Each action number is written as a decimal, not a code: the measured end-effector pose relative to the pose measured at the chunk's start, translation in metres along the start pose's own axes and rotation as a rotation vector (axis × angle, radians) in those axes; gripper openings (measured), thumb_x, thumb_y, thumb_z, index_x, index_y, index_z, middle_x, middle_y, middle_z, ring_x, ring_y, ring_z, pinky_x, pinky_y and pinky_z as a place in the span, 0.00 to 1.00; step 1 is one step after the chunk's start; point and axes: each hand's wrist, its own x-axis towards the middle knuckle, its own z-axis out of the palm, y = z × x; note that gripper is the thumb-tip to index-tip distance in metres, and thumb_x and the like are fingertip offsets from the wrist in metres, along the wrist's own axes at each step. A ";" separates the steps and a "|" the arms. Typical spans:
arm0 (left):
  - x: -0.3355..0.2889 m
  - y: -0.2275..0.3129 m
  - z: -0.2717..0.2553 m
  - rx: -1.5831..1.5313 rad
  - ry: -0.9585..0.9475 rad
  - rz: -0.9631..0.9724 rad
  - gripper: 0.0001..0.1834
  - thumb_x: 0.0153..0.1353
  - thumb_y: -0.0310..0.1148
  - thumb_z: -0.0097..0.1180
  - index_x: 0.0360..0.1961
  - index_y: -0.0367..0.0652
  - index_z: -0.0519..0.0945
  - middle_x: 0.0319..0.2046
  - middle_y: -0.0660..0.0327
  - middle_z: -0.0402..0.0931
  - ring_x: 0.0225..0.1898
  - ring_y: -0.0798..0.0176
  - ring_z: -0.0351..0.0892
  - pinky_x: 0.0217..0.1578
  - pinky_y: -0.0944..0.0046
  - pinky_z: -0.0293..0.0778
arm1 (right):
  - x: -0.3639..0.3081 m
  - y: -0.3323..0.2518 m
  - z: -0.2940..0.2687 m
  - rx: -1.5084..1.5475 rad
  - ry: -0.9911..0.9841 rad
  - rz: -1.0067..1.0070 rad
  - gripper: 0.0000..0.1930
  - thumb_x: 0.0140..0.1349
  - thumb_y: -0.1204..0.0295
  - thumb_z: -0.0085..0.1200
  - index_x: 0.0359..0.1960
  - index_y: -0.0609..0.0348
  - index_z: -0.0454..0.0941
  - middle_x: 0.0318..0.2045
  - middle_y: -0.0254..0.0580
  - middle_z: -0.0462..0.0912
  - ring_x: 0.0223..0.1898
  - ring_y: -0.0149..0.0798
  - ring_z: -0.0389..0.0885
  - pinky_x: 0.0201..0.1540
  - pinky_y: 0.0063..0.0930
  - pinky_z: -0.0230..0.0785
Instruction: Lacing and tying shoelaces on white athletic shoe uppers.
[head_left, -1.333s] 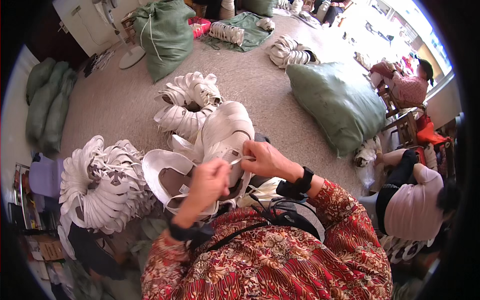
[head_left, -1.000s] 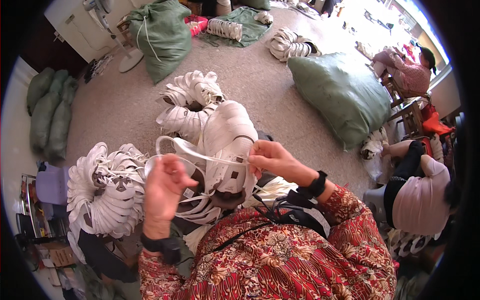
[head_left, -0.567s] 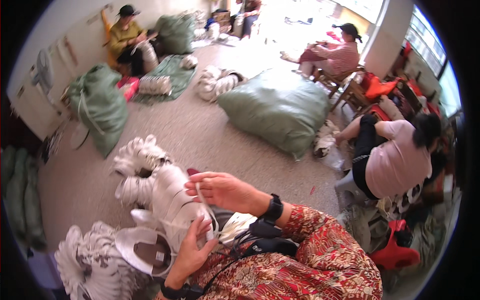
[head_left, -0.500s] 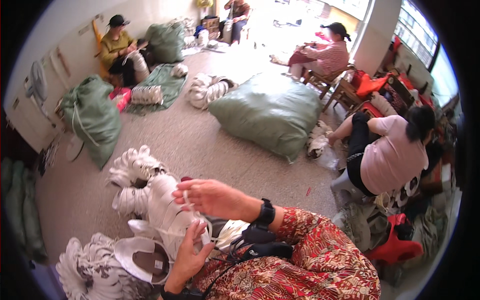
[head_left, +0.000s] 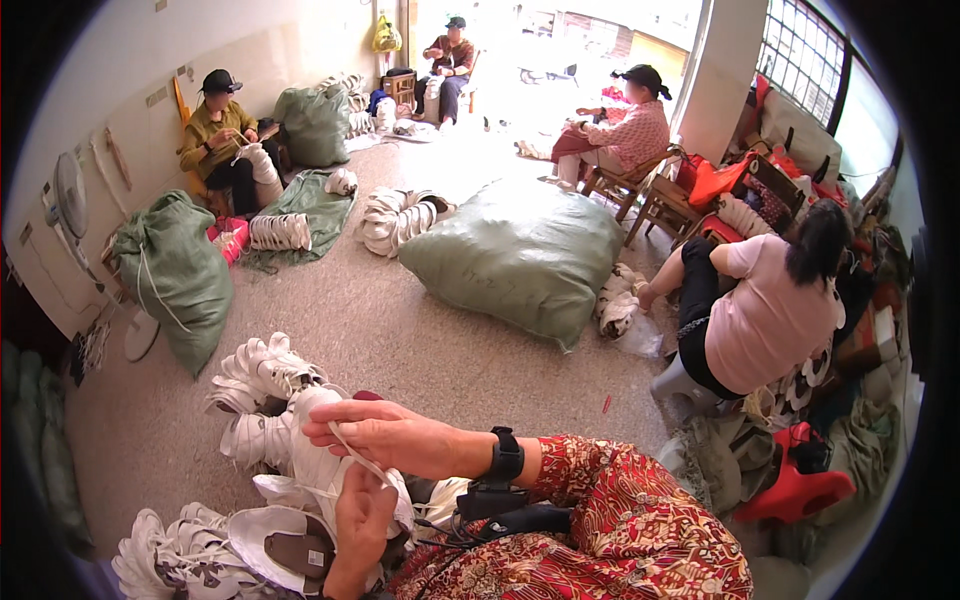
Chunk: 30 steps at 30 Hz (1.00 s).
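Observation:
A white shoelace (head_left: 362,462) stretches between my two hands above a stack of white shoe uppers (head_left: 312,458) in my lap. My right hand (head_left: 395,436) reaches in from the right, its fingers straight and pressed together with the lace caught at them. Below it my left hand (head_left: 360,520) is closed in a pinch on the lower part of the lace. Beside the left hand a white upper with a brown lining (head_left: 262,545) lies open side up. Which eyelets the lace runs through is hidden.
More uppers (head_left: 265,370) pile up beyond the stack. A large green sack (head_left: 520,260) lies mid-floor, and another green sack (head_left: 180,275) stands at the left by a fan (head_left: 70,195). Several co-workers sit around the room; the nearest person (head_left: 765,310) is at right, near a red stool (head_left: 795,480).
My left hand has risen and closed from a looser pose. My right hand has shifted left and down, and the lace now runs straighter between them. The view has tilted up slightly.

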 end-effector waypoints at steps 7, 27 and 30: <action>-0.033 0.020 -0.022 -0.163 -0.189 -0.163 0.15 0.72 0.29 0.51 0.54 0.32 0.78 0.40 0.57 0.82 0.44 0.65 0.81 0.50 0.66 0.75 | -0.003 0.025 -0.067 0.161 0.255 0.096 0.22 0.75 0.59 0.49 0.60 0.64 0.73 0.59 0.44 0.78 0.62 0.35 0.75 0.68 0.31 0.64; 0.044 -0.001 0.011 -0.160 0.008 -0.099 0.13 0.77 0.34 0.47 0.45 0.34 0.78 0.22 0.62 0.76 0.24 0.66 0.79 0.33 0.63 0.81 | -0.079 0.070 -0.047 -0.299 -0.125 0.437 0.13 0.74 0.63 0.51 0.49 0.60 0.77 0.35 0.34 0.84 0.29 0.25 0.82 0.32 0.20 0.75; 0.035 -0.026 0.010 0.070 0.039 -0.002 0.18 0.75 0.35 0.50 0.56 0.31 0.74 0.43 0.56 0.79 0.45 0.63 0.80 0.50 0.64 0.75 | -0.069 0.068 -0.054 -0.424 -0.001 0.350 0.16 0.75 0.63 0.48 0.33 0.61 0.80 0.28 0.33 0.82 0.28 0.25 0.81 0.32 0.20 0.75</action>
